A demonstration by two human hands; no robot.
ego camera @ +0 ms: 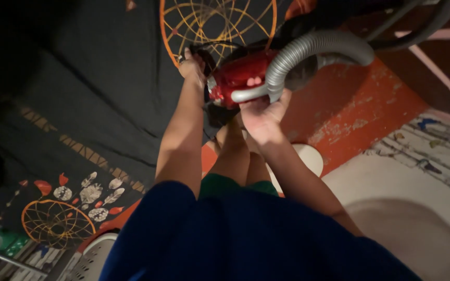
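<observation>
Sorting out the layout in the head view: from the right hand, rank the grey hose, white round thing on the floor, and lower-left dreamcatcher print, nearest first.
From the right hand:
1. Grey hose, just above, touching.
2. White round thing, on the floor below.
3. Dreamcatcher print, far lower left.

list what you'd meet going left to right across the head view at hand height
dark patterned cloth → left hand → red vacuum cleaner → right hand → grey ribbed hose → orange floor
</observation>
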